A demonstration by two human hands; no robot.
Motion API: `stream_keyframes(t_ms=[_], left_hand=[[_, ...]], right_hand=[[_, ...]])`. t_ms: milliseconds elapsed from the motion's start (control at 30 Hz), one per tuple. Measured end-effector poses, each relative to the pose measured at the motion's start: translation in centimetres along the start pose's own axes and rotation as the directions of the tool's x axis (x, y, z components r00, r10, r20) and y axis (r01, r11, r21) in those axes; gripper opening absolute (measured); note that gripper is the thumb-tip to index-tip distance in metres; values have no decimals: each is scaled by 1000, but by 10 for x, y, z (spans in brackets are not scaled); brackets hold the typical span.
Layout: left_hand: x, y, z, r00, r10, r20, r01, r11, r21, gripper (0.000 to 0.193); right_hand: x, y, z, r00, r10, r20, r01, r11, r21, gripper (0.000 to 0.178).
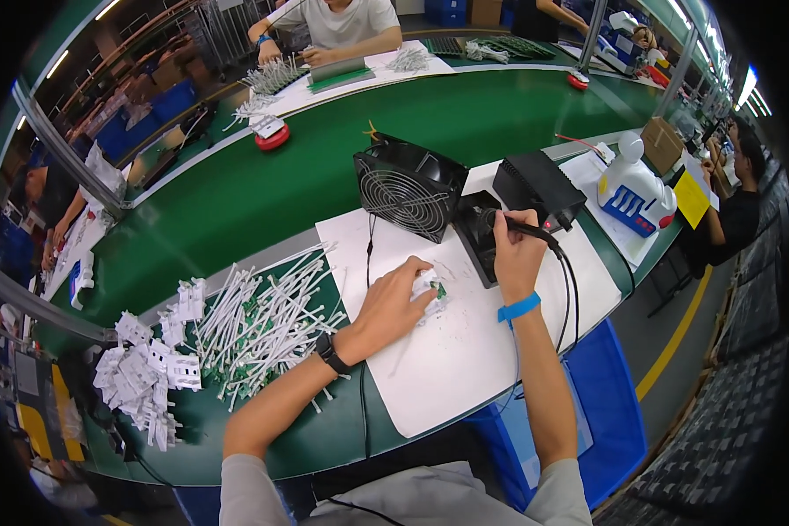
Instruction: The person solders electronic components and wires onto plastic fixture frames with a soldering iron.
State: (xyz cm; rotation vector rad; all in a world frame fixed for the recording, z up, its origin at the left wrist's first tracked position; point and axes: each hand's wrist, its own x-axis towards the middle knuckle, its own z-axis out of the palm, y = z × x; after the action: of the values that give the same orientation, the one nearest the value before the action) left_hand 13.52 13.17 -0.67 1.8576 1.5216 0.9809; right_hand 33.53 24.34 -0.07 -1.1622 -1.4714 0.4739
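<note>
My left hand (393, 302) is closed around a small white plastic part (425, 282) with a bit of green circuit board on it, low over a white work sheet (465, 368). In my right hand (519, 250) is a soldering iron (528, 229), its cable hanging down past my wrist. The iron's tip end is at the black soldering stand (478, 241), and the tip itself is hidden. Left of my left forearm lies a heap of white cables (263, 324) with small green boards. Beside that heap are piled white plastic housings (140, 373).
A black fan (412, 188) stands beyond my hands. Right of it are a black power unit (539, 188) and a white bottle (631, 197). A green conveyor belt (324, 136) runs across behind. A blue bin (609, 403) sits below the table edge. Other people work across the belt and at both sides.
</note>
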Motion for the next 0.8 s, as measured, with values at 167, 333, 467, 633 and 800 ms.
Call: stream_keyframes(t_ms=[167,333,467,633,800], left_hand=[[1,-4,-1,991,126,-37,-118,980,163,37],[-2,-12,3,983,169,-75,-145,956,253,37],[-1,-10,-1,978,194,-80,-170,955,244,37],[-10,1,-3,959,236,-160,-158,906,392,43],[-38,8,-9,977,214,-22,-175,848,500,51]], right_hand=[[-11,5,7,999,-40,-18,42,992,117,14],[-14,4,3,1000,14,18,-17,987,157,14],[-10,4,0,991,-98,-96,103,993,55,15],[-11,11,-22,895,-258,-364,272,962,-11,15],[-49,-2,-28,938,-191,-289,275,917,289,15]])
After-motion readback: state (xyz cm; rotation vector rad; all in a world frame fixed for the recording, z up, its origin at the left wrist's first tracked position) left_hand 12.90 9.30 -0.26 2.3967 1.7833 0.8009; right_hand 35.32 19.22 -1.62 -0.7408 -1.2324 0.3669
